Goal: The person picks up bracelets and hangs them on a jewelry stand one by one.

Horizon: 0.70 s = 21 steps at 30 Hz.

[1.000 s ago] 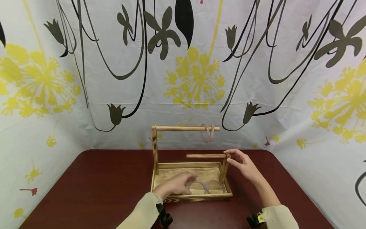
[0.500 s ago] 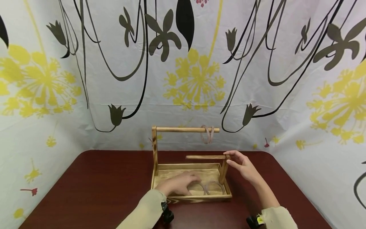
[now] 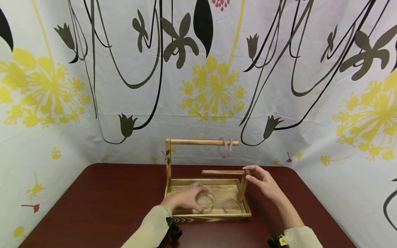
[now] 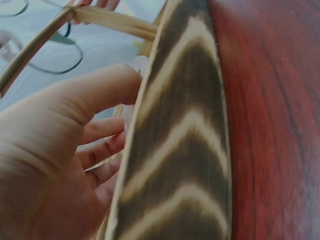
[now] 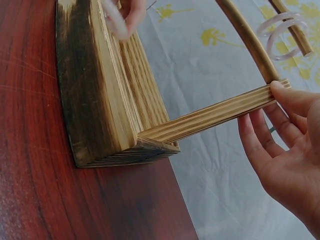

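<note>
My left hand point(image 3: 187, 198) reaches into the wooden tray of a jewellery stand point(image 3: 214, 218). Thumb and fingers hold the left side of a translucent pale bangle point(image 3: 213, 200), which looks blurred beside the fingers in the right wrist view. A second bangle point(image 3: 232, 199) lies in the tray to the right. My right hand point(image 3: 263, 181) pinches the top of the short post point(image 3: 243, 187), where the lower bar point(image 3: 221, 172) joins it; the right wrist view shows the thumb on one side and fingers behind. In the left wrist view the tray's front wall point(image 4: 185, 130) hides part of the bangle.
At the back left a taller post point(image 3: 168, 165) carries the upper bar point(image 3: 195, 141), with pale bangles point(image 3: 231, 148) hanging near its right end. The stand sits on a dark red table point(image 3: 124, 193) before a patterned cloth point(image 3: 192, 103).
My left hand closes on the left bangle and draws it leftward, away from the other one, widening the gap between them. My right hand keeps its place on the post.
</note>
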{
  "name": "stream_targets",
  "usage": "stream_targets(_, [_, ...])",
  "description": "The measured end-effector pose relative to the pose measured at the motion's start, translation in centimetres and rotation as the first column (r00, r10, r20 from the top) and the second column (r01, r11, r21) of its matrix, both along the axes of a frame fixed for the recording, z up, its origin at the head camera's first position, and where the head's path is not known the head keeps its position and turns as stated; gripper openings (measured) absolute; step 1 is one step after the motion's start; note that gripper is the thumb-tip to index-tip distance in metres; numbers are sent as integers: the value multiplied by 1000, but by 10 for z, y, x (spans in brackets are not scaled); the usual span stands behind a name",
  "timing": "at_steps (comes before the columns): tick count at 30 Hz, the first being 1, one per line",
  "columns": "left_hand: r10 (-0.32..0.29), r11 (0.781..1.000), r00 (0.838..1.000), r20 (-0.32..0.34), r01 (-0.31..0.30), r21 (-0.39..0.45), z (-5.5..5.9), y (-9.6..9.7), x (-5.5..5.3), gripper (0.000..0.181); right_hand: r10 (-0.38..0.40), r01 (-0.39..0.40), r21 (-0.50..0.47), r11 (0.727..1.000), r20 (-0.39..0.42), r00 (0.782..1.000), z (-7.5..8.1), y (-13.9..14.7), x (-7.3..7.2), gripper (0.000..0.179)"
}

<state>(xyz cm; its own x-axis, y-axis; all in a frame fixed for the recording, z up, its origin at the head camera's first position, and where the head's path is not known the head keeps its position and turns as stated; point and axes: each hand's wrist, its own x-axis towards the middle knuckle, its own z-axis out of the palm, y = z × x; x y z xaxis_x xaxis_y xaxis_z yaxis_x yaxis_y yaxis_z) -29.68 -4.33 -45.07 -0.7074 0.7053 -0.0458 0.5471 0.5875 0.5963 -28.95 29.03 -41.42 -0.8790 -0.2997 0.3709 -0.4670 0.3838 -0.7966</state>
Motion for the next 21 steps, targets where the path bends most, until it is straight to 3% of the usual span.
stream_targets(3, [37,995,998,45,-41,89,0,-9,0,68,-16,16,7,1000,10,1000,0,0,0,33])
stream_targets(7, [93,971,991,97,-112,212,2,-18,-3,68,-20,20,6,1000,12,1000,-1,0,0,30])
stream_targets(14, [173,895,966,192,-236,380,6,-27,-7,65,-7,7,-7,1000,8,1000,0,2,1,30])
stream_targets(21, [204,804,952,230,-297,515,10,-26,-12,66,6,-6,-8,1000,-2,1000,0,2,0,30])
